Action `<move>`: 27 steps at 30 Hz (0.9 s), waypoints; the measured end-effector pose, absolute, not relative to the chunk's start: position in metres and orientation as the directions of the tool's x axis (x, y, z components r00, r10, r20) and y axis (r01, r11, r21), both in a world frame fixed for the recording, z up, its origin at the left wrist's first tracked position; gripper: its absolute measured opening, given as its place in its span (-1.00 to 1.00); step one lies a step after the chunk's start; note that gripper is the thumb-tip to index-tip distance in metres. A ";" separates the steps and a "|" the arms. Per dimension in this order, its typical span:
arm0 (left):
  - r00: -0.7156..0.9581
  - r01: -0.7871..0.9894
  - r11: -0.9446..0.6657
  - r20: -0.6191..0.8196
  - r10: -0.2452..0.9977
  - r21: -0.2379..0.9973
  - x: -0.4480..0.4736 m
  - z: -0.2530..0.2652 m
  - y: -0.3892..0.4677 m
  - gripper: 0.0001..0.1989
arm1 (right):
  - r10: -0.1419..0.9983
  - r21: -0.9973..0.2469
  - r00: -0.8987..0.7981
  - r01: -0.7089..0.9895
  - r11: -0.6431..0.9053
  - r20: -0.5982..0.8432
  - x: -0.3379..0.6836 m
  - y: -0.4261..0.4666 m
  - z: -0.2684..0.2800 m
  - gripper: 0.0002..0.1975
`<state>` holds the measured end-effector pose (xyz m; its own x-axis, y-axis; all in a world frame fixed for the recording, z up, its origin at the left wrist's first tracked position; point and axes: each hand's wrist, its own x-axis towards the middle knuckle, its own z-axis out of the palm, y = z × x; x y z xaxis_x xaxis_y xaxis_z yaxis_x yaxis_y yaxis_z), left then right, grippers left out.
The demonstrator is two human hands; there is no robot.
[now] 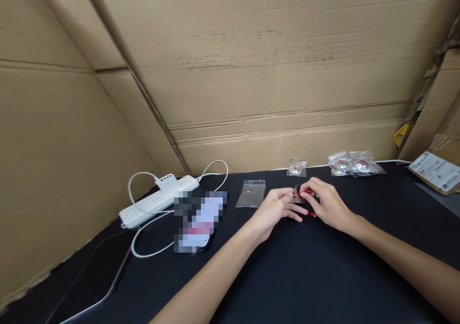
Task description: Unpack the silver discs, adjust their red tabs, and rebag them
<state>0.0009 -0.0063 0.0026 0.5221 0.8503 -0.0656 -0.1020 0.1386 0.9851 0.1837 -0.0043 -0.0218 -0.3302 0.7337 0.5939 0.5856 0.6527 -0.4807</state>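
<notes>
While the left hand [276, 210] grips a small disc [297, 190] | right hand [325, 203] pinches a red piece [306, 191] | clear bag [252, 194] lies on black counter [323, 276] near left hand

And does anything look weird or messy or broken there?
Yes, a little: the big cardboard wall at the back has dark scuff marks across it, so it looks dirty or worn compared with the plain brown around them. I can't see anything spilled on the black table.
</notes>
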 end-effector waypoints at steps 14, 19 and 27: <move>0.397 -0.100 0.043 0.000 0.918 0.994 0.004 -0.004 -0.006 -0.86 | 0.704 -0.399 -0.372 0.624 0.672 0.605 0.176 -0.009 -0.024 -0.85; 0.350 -0.146 0.030 0.023 0.936 0.989 0.005 -0.010 -0.006 -0.80 | 0.717 -0.425 -0.353 0.619 0.660 0.601 0.174 -0.010 -0.026 -0.85; 0.274 -0.210 0.063 -0.003 0.962 0.976 0.002 -0.014 -0.003 -0.78 | 0.753 -0.564 -0.281 0.522 0.640 0.595 0.173 -0.011 -0.019 -0.86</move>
